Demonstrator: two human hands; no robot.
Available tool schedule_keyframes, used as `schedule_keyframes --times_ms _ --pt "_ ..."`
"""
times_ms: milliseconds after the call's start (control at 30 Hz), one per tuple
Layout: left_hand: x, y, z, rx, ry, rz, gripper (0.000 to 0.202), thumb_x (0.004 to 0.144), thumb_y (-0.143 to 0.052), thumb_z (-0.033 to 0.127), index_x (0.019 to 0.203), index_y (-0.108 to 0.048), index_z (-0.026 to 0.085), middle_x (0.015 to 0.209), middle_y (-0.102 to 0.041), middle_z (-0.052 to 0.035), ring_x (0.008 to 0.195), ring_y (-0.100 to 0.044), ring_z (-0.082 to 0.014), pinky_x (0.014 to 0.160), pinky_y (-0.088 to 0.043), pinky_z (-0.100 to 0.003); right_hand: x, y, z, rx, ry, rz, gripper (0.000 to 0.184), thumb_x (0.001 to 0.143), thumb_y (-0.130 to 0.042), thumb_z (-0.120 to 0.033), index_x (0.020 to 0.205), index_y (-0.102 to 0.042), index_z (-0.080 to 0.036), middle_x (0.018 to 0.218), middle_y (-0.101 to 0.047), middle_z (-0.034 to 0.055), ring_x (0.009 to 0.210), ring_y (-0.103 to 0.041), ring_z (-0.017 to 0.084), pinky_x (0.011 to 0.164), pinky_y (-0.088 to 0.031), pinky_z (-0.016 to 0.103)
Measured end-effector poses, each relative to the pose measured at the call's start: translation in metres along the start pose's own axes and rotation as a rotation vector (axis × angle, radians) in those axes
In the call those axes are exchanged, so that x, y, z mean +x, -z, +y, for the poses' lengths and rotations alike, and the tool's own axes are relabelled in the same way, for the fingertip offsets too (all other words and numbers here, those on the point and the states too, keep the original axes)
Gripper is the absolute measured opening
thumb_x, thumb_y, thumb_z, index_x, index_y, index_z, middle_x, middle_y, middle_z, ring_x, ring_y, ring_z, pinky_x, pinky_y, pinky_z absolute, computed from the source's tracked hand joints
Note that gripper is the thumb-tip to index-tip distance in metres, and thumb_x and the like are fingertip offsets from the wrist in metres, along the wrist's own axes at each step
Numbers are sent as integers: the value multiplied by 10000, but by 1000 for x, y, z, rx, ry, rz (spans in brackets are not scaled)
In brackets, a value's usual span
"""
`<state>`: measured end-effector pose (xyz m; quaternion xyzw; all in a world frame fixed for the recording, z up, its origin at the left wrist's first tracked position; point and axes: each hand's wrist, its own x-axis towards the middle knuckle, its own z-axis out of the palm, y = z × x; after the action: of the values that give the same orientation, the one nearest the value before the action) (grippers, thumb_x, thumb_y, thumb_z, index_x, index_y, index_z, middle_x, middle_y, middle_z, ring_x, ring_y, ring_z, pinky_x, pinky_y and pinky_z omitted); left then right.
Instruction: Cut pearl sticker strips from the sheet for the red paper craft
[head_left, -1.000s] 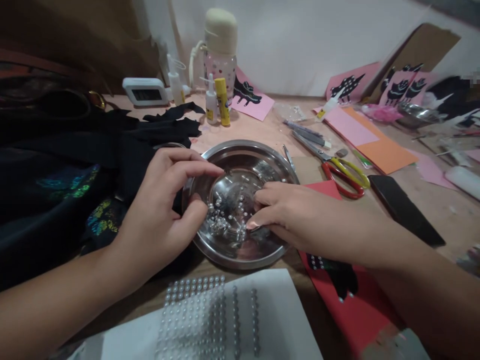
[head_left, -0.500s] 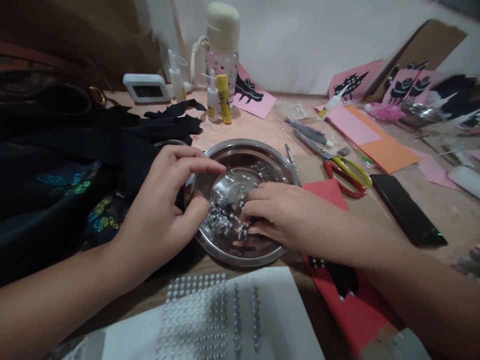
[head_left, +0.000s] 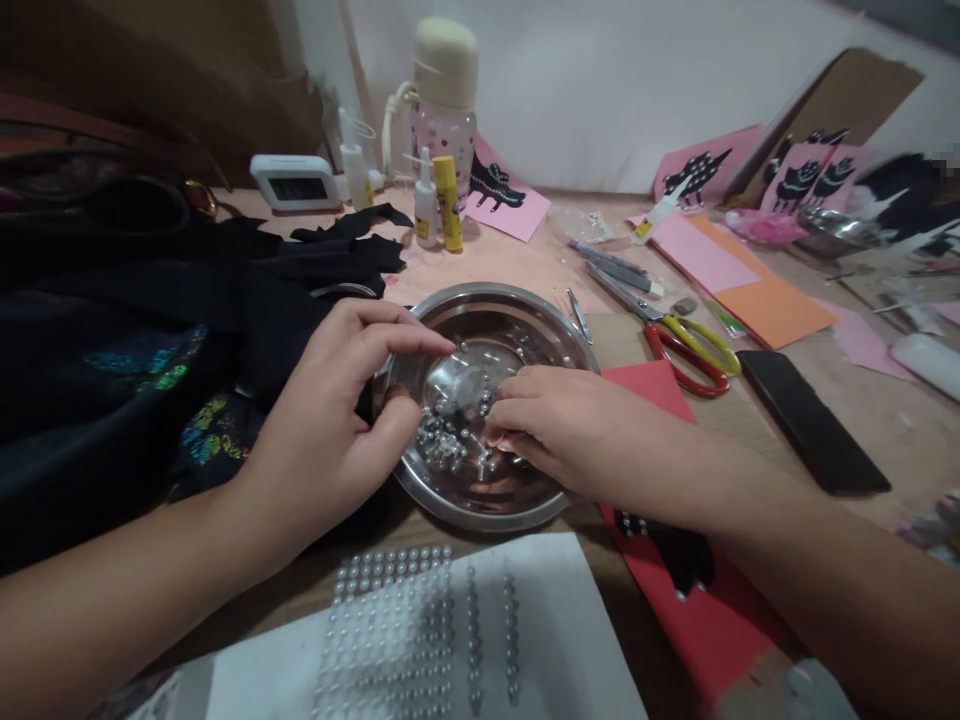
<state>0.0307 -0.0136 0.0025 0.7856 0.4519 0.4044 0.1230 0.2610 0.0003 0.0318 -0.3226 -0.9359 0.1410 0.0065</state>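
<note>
A shiny metal bowl [head_left: 495, 517] holds loose silvery beads [head_left: 442, 442], most of them heaped at its lower left. My left hand [head_left: 330, 400] rests over the bowl's left rim, thumb and forefinger apart with nothing visible between them. A single bead lies close to that forefinger's tip. Inside the bowl, my right hand [head_left: 551, 415] has its fingers drawn together beside the beads; whatever they pinch is hidden. In front of the bowl, a white sheet [head_left: 559, 620] carries rows of stick-on pearls [head_left: 390, 630].
Right of the bowl are a red card [head_left: 649, 390], scissors [head_left: 694, 350], tweezers [head_left: 579, 315] and a black phone [head_left: 814, 420]. Behind stand a bottle [head_left: 445, 90], glue stick [head_left: 448, 205], glue bottle [head_left: 425, 205] and small clock [head_left: 295, 184]. Dark cloth [head_left: 150, 290] lies left.
The right fingertips have shifted slightly among the beads. My left hand keeps nearly the same pose, and the whole view has moved a little.
</note>
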Motion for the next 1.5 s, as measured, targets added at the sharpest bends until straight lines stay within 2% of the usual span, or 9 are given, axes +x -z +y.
schedule_keyframes --times_ms 200,400,500,667,867,1000,1233,1367,1500 --pt "1 -1 -2 5 3 -3 333 848 -528 74 1108 -622 260 1132 -570 -34 1097 -592 -217 842 -570 -331 -1 15 5 -82 -98 187 178 965 -554 -122 893 -713 -159 892 -700 51 855 -609 194 750 -427 308" --pt "0 3 3 20 -16 -3 384 855 -510 25 1155 -567 258 1162 -535 -26 1143 -571 -212 977 -533 -345 -3 20 8 -58 -160 369 256 974 -509 -123 1136 -692 -199 1050 -754 46 932 -671 190 820 -497 317" --pt "1 3 4 22 -58 19 352 863 -514 46 1151 -561 244 1139 -540 -35 1119 -578 -211 982 -534 -365 -4 22 5 -28 -219 416 275 979 -508 -147 1188 -673 -217 1094 -756 40 923 -691 188 807 -520 323" --pt "0 2 3 30 -56 15 360 872 -512 47 1164 -556 254 1159 -541 -39 1124 -571 -206 988 -523 -369 -3 25 3 38 -195 415 221 970 -546 -146 1122 -696 -205 1045 -764 26 902 -693 171 806 -520 298" --pt "0 2 2 23 -60 13 349 870 -517 39 1154 -563 237 1152 -539 -37 1126 -569 -190 987 -513 -332 -1 6 10 -12 -71 345 192 959 -547 -81 1000 -717 -160 957 -734 50 898 -654 182 817 -494 301" --pt "0 3 3 32 -63 14 349 875 -504 39 1148 -561 248 1142 -545 -34 1119 -578 -195 985 -524 -351 -1 -3 11 -46 -59 318 223 989 -501 -84 1018 -713 -147 989 -708 79 920 -626 200 823 -486 329" --pt "1 2 3 21 -47 6 351 871 -499 43 1138 -561 263 1136 -541 -38 1124 -584 -205 931 -557 -353 0 -8 14 -92 -42 269 153 969 -560 -93 995 -708 -115 927 -657 89 875 -562 215 782 -465 345" --pt "0 0 2 -6 -37 13 355 874 -495 38 1140 -564 261 1141 -540 -38 1113 -585 -197 935 -557 -349 1 -10 16 -112 -35 284 129 977 -565 -126 988 -693 -126 892 -630 67 834 -532 208 743 -442 336" --pt "0 0 2 -10 -53 20 364 876 -491 30 1157 -555 253 1147 -532 -41 1129 -571 -186 975 -539 -342 0 0 9 -195 -37 340 191 977 -512 -75 908 -686 -113 878 -621 81 816 -505 215 728 -413 338"
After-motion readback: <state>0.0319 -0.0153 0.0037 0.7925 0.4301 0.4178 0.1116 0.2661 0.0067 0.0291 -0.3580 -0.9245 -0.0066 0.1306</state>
